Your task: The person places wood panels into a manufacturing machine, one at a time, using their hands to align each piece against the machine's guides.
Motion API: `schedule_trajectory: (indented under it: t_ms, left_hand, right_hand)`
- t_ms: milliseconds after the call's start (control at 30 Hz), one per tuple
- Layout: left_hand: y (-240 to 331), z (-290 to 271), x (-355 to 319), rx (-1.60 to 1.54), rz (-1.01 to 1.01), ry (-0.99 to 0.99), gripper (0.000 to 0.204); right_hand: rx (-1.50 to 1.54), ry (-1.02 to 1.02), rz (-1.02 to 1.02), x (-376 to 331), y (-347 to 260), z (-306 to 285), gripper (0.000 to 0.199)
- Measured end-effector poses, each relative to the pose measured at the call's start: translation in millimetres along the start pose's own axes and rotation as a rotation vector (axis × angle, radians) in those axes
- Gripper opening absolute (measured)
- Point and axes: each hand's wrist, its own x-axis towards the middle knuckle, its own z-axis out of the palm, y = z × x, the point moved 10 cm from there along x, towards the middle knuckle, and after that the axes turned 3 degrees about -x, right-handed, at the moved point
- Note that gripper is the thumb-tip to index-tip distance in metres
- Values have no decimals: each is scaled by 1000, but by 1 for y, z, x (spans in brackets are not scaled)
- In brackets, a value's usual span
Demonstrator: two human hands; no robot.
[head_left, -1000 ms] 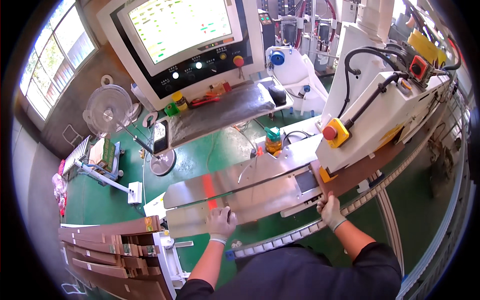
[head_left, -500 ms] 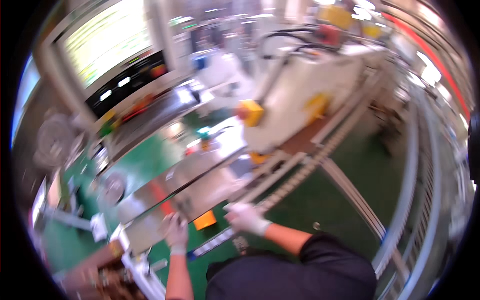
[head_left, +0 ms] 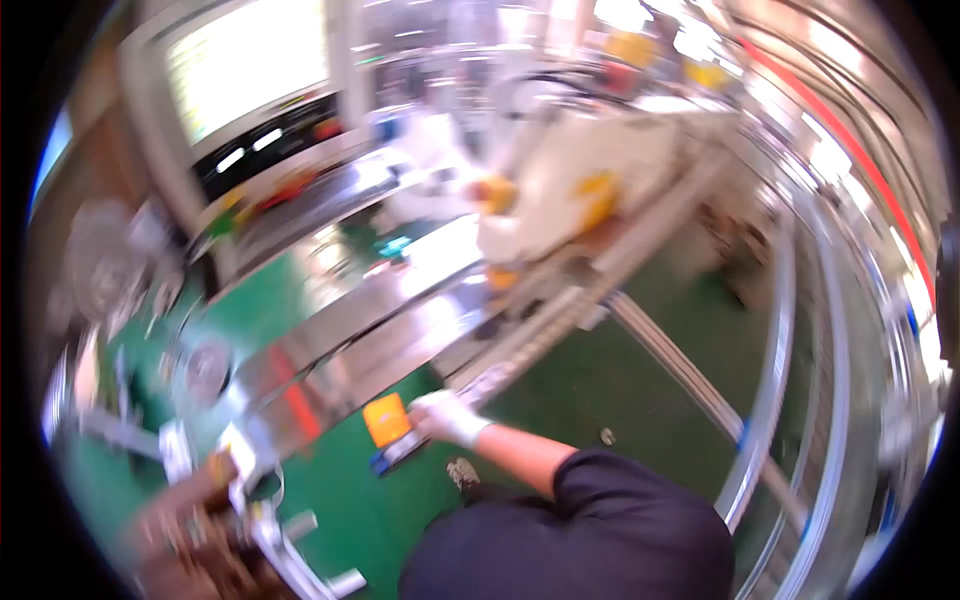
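My right hand [head_left: 446, 416], in a white glove, reaches forward to the near end of a pale slotted rail [head_left: 520, 365]. Its fingers are blurred, so I cannot make out whether they grip the rail or only rest at it. Just left of the hand is an orange block [head_left: 386, 420], with a short grey bar with a blue end [head_left: 398, 455] below it. A shiny metal plate [head_left: 375, 355] with a red stripe runs diagonally beyond them. My left hand is out of view.
At the far left stands a machine with a lit screen [head_left: 250, 65]. A cream machine housing [head_left: 560, 190] with yellow parts is ahead. Curved metal rails [head_left: 775, 370] run along the right, joined by a crossbar [head_left: 680, 370]. Brown items [head_left: 205, 560] lie lower left on the green floor [head_left: 350, 520].
My left hand, earlier at the near edge of the metal plate, has gone out of view. The view has shifted, and my right hand now appears farther left, beside the orange block.
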Motion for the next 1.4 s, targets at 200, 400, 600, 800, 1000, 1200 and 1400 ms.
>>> schedule_trajectory:
  t_ms: [200, 400, 600, 800, 1000, 1200, 1400]
  left_hand:
    - [-85, -111, 52, -259, -370, 385, 31]
    - [-89, -118, 158, -206, -542, 289, 75]
    - [-52, -139, 106, -29, -681, 281, 83]
    - [-146, -129, 123, -177, -508, 378, 83]
    - [-187, -114, 115, -640, -370, 473, 48]
    - [3, -122, 125, 567, 81, 55, 92]
    - [-45, -138, 154, 566, 12, -83, 115]
  right_hand:
    - [-181, 313, 186, -54, 6, -26, 24]
    - [-293, 326, 0, -55, 5, 29, 41]
    - [-331, 287, 15, -40, -23, 34, 47]
    - [-495, 221, -67, -32, -61, 53, 47]
    - [-450, 214, -61, -27, -64, 64, 48]
    - [-459, 198, -73, -28, -53, 63, 48]
    - [-399, 170, -57, -31, -67, 57, 46]
